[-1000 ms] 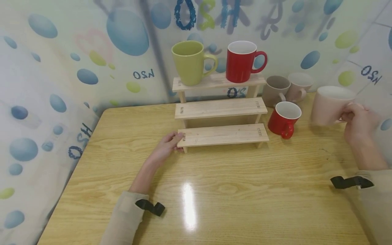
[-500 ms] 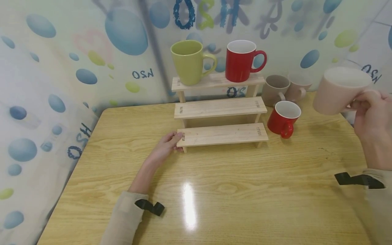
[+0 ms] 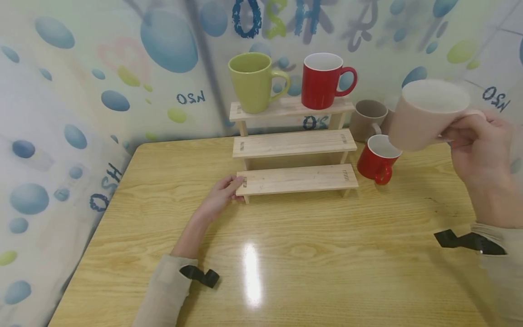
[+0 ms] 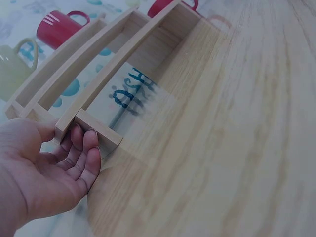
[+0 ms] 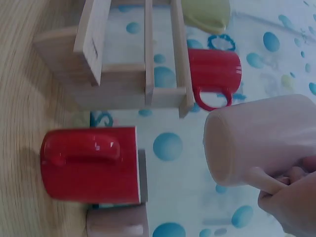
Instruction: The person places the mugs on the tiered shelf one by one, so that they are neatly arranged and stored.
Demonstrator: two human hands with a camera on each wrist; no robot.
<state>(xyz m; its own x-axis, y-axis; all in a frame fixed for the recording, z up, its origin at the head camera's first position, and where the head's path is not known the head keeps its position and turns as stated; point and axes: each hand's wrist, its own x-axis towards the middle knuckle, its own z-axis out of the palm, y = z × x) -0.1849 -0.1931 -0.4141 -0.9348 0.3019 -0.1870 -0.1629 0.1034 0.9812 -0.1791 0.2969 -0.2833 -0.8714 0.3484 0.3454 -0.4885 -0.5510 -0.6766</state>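
Observation:
My right hand (image 3: 478,141) grips a pale pink mug (image 3: 425,116) by its handle, raised above the table and slightly tilted. In the right wrist view, the fingers curl through the handle of the pink mug (image 5: 266,136). A three-step wooden rack (image 3: 296,179) stands at the back middle. My left hand (image 3: 220,193) holds the left end of its lowest step, thumb on top; in the left wrist view the fingers (image 4: 89,165) curl beneath that board. On the top step sit a green mug (image 3: 250,86) and a red mug (image 3: 320,86). The two lower steps are bare.
A second red mug (image 3: 377,161) stands on the table (image 3: 310,254) just right of the rack, its handle towards me. Behind it is a grey-brown mug (image 3: 365,121). Another pinkish mug (image 3: 388,121) is mostly hidden behind the raised one. A patterned backdrop (image 3: 163,91) borders the table.
My right hand has lifted the pink mug off the table, then brought it leftward towards the rack, partly covering the mugs behind. The left hand stays on the rack.

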